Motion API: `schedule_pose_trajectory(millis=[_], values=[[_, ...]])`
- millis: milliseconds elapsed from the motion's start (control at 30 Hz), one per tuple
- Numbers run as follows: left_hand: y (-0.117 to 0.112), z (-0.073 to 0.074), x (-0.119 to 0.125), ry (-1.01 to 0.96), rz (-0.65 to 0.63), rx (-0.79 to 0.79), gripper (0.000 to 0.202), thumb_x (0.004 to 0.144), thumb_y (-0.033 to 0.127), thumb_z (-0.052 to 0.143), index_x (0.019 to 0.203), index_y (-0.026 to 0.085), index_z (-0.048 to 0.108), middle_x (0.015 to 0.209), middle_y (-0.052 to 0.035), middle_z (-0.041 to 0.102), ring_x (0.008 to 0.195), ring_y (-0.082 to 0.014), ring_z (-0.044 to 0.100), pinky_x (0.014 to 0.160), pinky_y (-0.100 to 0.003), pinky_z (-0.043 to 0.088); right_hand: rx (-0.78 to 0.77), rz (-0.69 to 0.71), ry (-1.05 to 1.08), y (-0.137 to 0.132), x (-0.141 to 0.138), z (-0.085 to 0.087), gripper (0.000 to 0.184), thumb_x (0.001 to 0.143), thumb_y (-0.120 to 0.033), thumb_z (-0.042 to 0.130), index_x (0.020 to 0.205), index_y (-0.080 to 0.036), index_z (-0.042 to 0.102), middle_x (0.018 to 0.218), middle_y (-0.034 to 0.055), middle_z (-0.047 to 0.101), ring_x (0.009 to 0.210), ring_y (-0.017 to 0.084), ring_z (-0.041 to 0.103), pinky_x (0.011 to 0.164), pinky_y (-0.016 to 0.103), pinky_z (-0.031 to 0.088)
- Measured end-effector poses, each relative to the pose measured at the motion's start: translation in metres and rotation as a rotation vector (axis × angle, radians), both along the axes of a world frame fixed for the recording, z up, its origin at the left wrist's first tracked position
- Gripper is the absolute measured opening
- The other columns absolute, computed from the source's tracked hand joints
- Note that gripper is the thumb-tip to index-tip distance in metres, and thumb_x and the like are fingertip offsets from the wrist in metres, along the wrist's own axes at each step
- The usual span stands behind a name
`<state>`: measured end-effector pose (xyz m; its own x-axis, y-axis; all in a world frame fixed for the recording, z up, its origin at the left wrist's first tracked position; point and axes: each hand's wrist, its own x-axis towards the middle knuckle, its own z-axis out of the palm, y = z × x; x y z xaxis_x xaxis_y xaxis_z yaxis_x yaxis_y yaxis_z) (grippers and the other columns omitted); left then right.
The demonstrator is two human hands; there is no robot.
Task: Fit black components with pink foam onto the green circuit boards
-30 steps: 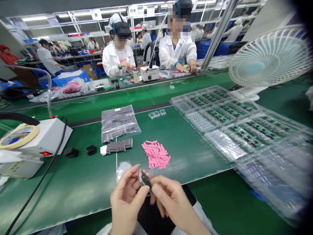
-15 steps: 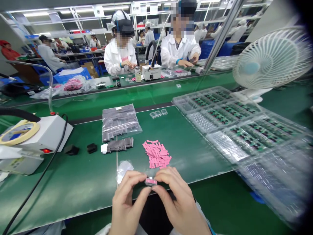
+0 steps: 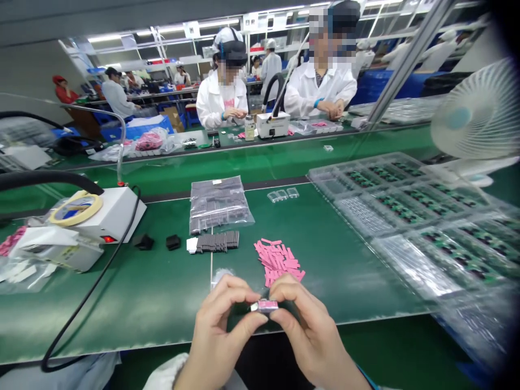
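Note:
Between my two hands, just above the table's front edge, is a small block-shaped part (image 3: 266,306) with a pink strip along the side facing me. Its exact kind is too small to make out. My left hand (image 3: 227,317) pinches its left end between thumb and fingers. At the other end, my right hand (image 3: 303,314) grips it the same way. Right behind my hands lies a loose pile of pink strips (image 3: 280,261). A crumpled clear plastic bag (image 3: 221,277) is partly hidden behind my left fingers.
A row of dark strips (image 3: 217,241) lies before a filled clear bag (image 3: 219,203). White machine (image 3: 116,214) with tape roll (image 3: 77,208) and black cable stands left. Trays of green circuit boards (image 3: 410,203) and a fan (image 3: 473,116) occupy the right. Two co-workers (image 3: 223,95) sit opposite.
The camera view has swung left, so the scene sits further right. Both hands still hold the small part, which is turned slightly, with a pale end now showing by my left fingers.

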<state>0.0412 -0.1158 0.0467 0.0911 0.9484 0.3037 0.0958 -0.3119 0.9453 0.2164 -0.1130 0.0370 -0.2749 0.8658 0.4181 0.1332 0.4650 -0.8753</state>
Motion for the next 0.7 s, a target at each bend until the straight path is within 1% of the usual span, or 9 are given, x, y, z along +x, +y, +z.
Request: schedule_pose_trajectory(millis=[100,200,267,333,400,433,500,600,700], values=[[0.01,0.013,-0.008,0.013,-0.011,0.029,0.013,0.084,0.018,0.076,0.093,0.027,0.075,0.084,-0.0017,0.066,0.08,-0.0162,0.064,0.071,-0.026,0.052,0.015,0.032,0.017,0.012,-0.005,0.007,0.01,0.1,-0.016,0.048,0.097,-0.023,0.053,0.089,0.001,0.055,0.083,0.016,0.055,0.074,0.029,0.046],[0.026,0.027,-0.017,0.012,-0.015,0.053,0.011,0.084,0.019,0.075,0.093,0.026,0.076,0.09,-0.0042,0.07,0.087,-0.0188,0.067,0.075,-0.028,0.055,0.058,0.049,0.026,0.037,-0.012,0.017,0.007,0.099,-0.018,0.053,0.095,-0.023,0.055,0.087,0.0001,0.057,0.08,0.015,0.057,0.072,0.028,0.046],[0.043,0.036,-0.025,0.052,-0.02,0.08,0.009,0.085,0.02,0.074,0.093,0.024,0.076,0.096,-0.006,0.074,0.093,-0.0212,0.069,0.08,-0.03,0.057,0.085,0.077,-0.007,0.061,-0.015,0.025,0.005,0.098,-0.018,0.057,0.096,-0.023,0.057,0.088,-0.0001,0.061,0.082,0.015,0.059,0.075,0.028,0.048],[0.069,0.046,-0.036,0.166,0.01,0.105,0.007,0.087,0.022,0.072,0.093,0.022,0.075,0.097,-0.0063,0.076,0.094,-0.0214,0.07,0.082,-0.031,0.057,0.094,0.102,-0.084,0.087,-0.015,0.03,0.008,0.095,-0.019,0.062,0.101,-0.023,0.058,0.092,0.0006,0.064,0.085,0.017,0.061,0.079,0.03,0.049],[0.103,0.054,-0.051,0.335,0.084,0.106,0.01,0.087,0.027,0.069,0.093,0.019,0.073,0.097,-0.0061,0.077,0.091,-0.0211,0.071,0.083,-0.032,0.057,0.098,0.105,-0.197,0.111,-0.012,0.029,0.015,0.093,-0.022,0.065,0.106,-0.022,0.058,0.096,0.002,0.066,0.088,0.018,0.062,0.082,0.034,0.05],[0.124,0.056,-0.059,0.438,0.132,0.104,0.012,0.087,0.029,0.068,0.092,0.019,0.071,0.096,-0.006,0.077,0.09,-0.0211,0.072,0.083,-0.032,0.058,0.106,0.1,-0.253,0.121,-0.011,0.026,0.017,0.092,-0.023,0.067,0.107,-0.022,0.058,0.097,0.0028,0.065,0.088,0.019,0.062,0.083,0.035,0.05],[0.171,0.057,-0.076,0.53,0.177,0.083,0.016,0.087,0.032,0.067,0.091,0.017,0.067,0.1,-0.0088,0.077,0.09,-0.0226,0.072,0.08,-0.034,0.059,0.118,0.091,-0.354,0.134,-0.008,0.018,0.018,0.091,-0.023,0.067,0.106,-0.021,0.058,0.1,0.0044,0.065,0.089,0.02,0.061,0.082,0.037,0.051],[0.247,0.051,-0.101,0.702,0.226,0.03,0.013,0.085,0.027,0.07,0.085,0.015,0.066,0.097,-0.0086,0.077,0.09,-0.0223,0.072,0.081,-0.035,0.058,0.144,0.086,-0.437,0.14,-0.005,0.007,0.019,0.093,-0.02,0.064,0.11,-0.02,0.057,0.108,0.0076,0.064,0.094,0.023,0.061,0.083,0.041,0.052],[0.315,0.042,-0.115,0.902,0.29,-0.041,0.018,0.09,0.03,0.068,0.097,0.014,0.068,0.102,-0.0063,0.072,0.092,-0.021,0.069,0.084,-0.041,0.057,0.239,0.057,-0.499,0.139,-0.002,0.001,0.018,0.095,-0.016,0.057,0.113,-0.018,0.055,0.109,0.0097,0.064,0.098,0.025,0.06,0.086,0.046,0.051]])
